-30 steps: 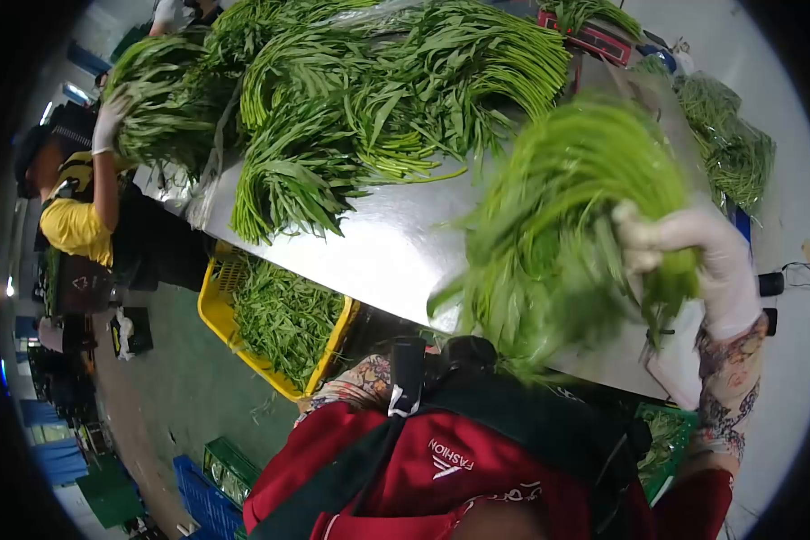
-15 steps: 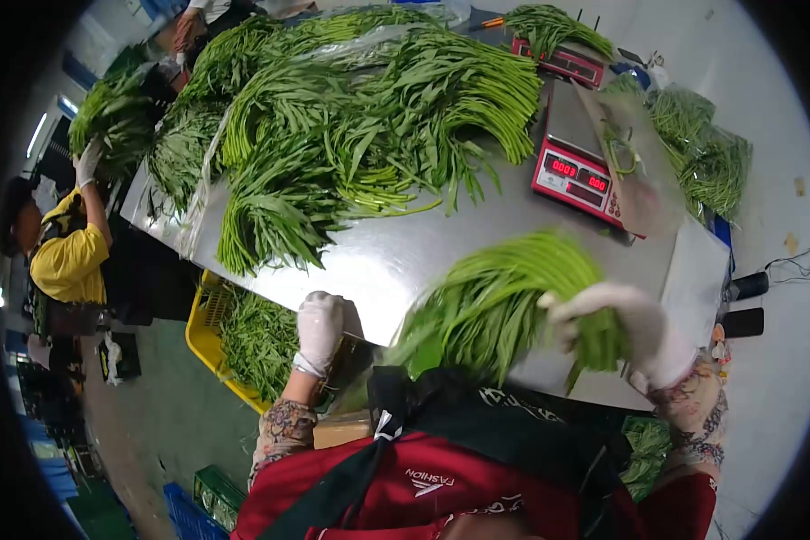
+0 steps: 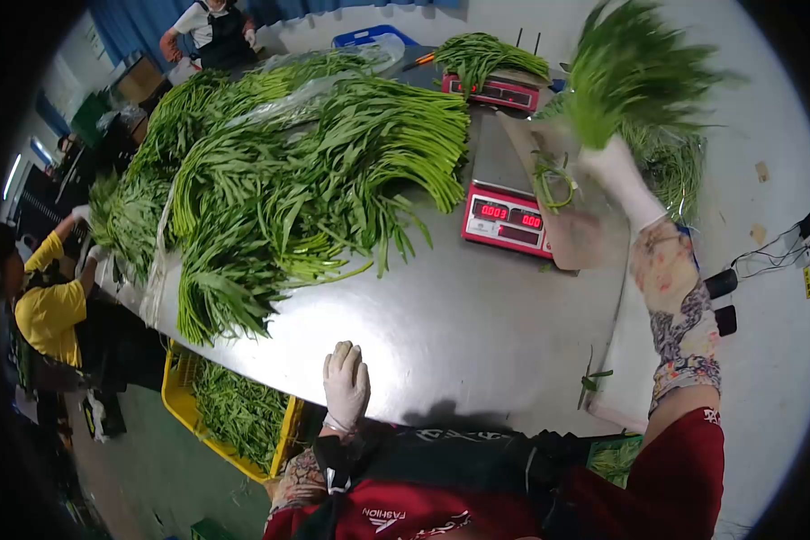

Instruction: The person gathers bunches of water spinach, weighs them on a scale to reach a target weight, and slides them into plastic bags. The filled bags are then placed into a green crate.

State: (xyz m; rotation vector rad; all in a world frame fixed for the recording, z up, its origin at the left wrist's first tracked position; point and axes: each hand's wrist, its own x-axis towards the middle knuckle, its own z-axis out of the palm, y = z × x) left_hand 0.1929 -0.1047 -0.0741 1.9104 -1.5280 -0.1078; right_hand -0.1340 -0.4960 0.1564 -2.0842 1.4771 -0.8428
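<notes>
Near the table's front edge, my left hand [image 3: 346,382], in a white glove, rests palm down on the metal table [image 3: 459,333], fingers extended and nothing held. My right hand [image 3: 619,175], also gloved, is raised at the upper right, its fingers around the stem end of a bunch of leafy greens [image 3: 634,72]. The leaves fan upward and are blurred. Left of that arm stands a red scale [image 3: 508,220] reading 0.003, with a brown sheet [image 3: 562,207] and a few loose stems at its right side. A large pile of greens [image 3: 306,171] covers the table's left part.
Behind is a second red scale [image 3: 513,93] bearing greens. Bagged greens [image 3: 670,166] lie at the right. A yellow crate [image 3: 184,405] of leaves stands below the table's left edge. A person in yellow [image 3: 52,315] handles greens at left; another person [image 3: 211,36] stands behind.
My right hand has lifted the bunch from the table's front to the upper right. My left hand has opened from a closed shape and rests on the table. The view has shifted.
</notes>
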